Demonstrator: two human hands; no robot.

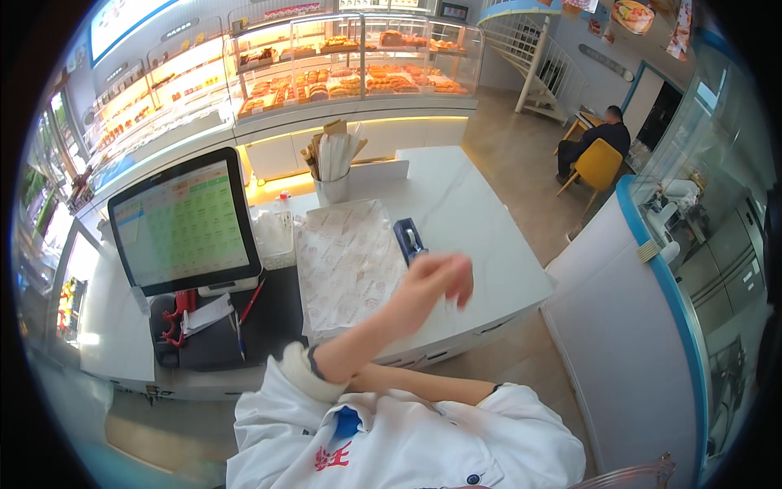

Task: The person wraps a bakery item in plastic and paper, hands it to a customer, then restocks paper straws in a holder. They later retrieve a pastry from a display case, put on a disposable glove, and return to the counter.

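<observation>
My left hand [441, 276], blurred, is over the white counter [489, 244] with its fingers curled. A faint clear streak shows below the fingers; whether they hold anything is unclear. Just behind the hand stands a dark blue tape dispenser [408, 239], partly covered by it. My right forearm [427, 385] reaches left under my left forearm, and my right hand is hidden. A stack of printed white wrapping paper [345, 263] lies left of the dispenser. Beyond the stack stands a white container [333, 188] of paper-wrapped utensils and brown paper sleeves.
A touchscreen till [183, 226] stands left, beside a white plastic basket [276, 241]. A red pen [253, 301], a blue pen [239, 336] and slips lie on a black mat [275, 318]. Bread fills a glass display case [360, 61]. A person [602, 137] sits on a yellow chair.
</observation>
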